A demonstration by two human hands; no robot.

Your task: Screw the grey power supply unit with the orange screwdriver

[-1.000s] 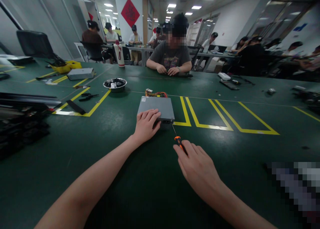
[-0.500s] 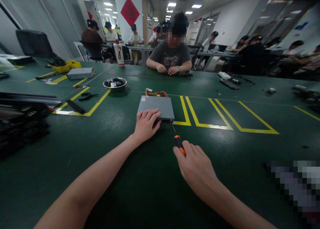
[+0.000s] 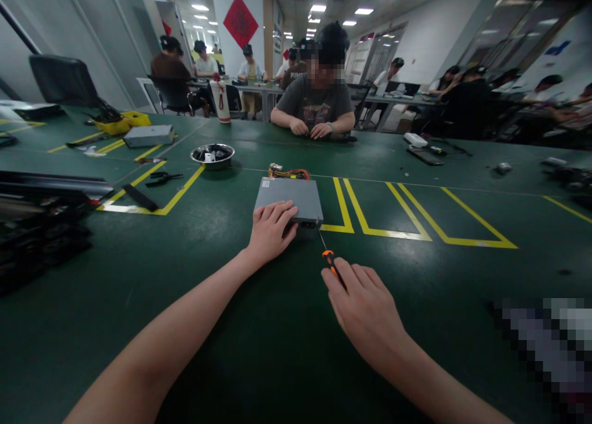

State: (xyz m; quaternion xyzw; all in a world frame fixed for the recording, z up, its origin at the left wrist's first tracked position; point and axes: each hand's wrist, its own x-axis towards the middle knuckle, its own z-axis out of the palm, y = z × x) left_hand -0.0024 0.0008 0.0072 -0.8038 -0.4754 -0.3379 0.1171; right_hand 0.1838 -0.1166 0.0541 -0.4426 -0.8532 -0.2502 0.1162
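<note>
Grey power supply (image 3: pixel 289 195) flat on the bench, screwdriver (image 3: pixel 328 257) at its near right corner; slip risk.

Left hand (image 3: pixel 269 234) has its fingers slightly apart over the lid, thumb down by the near edge; right hand (image 3: pixel 363 297) is clamped on the handle. Can't tell from where I'm standing if the tip is seated. My read: shallow seating or an off-axis push could cam out and chew a screw head or scratch the case; with only light hold on one side, the case could also twist. Wire bundle (image 3: pixel 296 174) at the far side could snag if it does. Surface: smooth green tabletop (image 3: pixel 259 350), yellow tape (image 3: pixel 393 234), steel bowl (image 3: pixel 213 164) of small parts. Room: person (image 3: pixel 319 103) seated opposite, more workers behind, ceiling lights on.
</note>
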